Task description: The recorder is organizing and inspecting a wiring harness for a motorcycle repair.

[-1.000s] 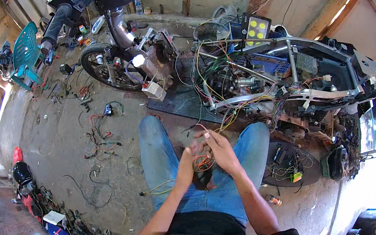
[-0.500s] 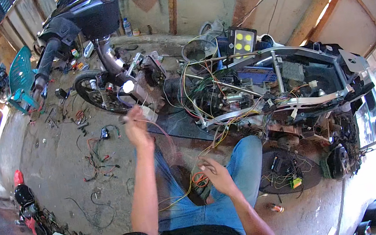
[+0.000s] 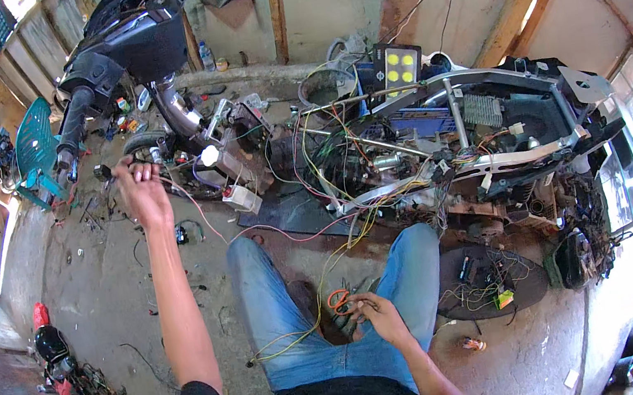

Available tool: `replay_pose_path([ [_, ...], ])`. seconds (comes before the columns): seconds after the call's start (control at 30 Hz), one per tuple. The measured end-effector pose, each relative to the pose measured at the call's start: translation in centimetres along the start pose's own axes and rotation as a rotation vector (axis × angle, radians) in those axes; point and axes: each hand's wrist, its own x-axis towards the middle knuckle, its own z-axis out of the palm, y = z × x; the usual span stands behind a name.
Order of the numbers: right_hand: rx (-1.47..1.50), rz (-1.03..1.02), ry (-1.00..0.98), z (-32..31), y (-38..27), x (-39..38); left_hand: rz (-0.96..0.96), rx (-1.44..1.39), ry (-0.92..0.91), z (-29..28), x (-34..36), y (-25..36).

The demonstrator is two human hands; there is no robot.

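Observation:
My left hand (image 3: 144, 194) is raised at the left with its fingers closed on a thin pink wire (image 3: 213, 229). That wire hangs in a curve over my knee and runs right to the wiring loom (image 3: 350, 200) on a stripped motorcycle frame (image 3: 511, 158). Low between my thighs, my right hand (image 3: 378, 315) has its fingers closed on what look like orange-handled scissors (image 3: 339, 302); their blades are hidden. A yellow wire (image 3: 298, 335) lies across my left thigh, beside the scissors, and leads up to the frame.
A motorcycle front end with handlebar (image 3: 132, 44) stands at the far left. Tools and wire scraps litter the floor there. A dark oval mat (image 3: 457, 312) holds wires at the right. A lit work lamp (image 3: 399, 66) sits on the frame. A green chair (image 3: 36, 148) stands far left.
My left hand has swung left and up, drawing the pink wire out longer. My right hand has moved slightly down, its fingers now closed at the orange handles. The view has shifted slightly.

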Motion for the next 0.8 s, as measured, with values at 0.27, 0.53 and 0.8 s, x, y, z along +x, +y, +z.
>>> replay_pose_path([
  [0.27, -0.067, -0.028, -0.008, 0.0, 1.6, 0.7, -0.070, 0.804, -0.370, 6.3, 8.1, -5.6],
  [0.53, -0.265, -0.060, 0.119, 0.8, 0.3, -0.1, 0.075, 0.198, -0.100, 14.8, 6.3, -3.3],
  [0.8, -0.344, -0.133, 0.126, 0.6, 1.0, -0.4, -0.100, 0.409, -0.066, 4.6, 2.2, -1.4],
])
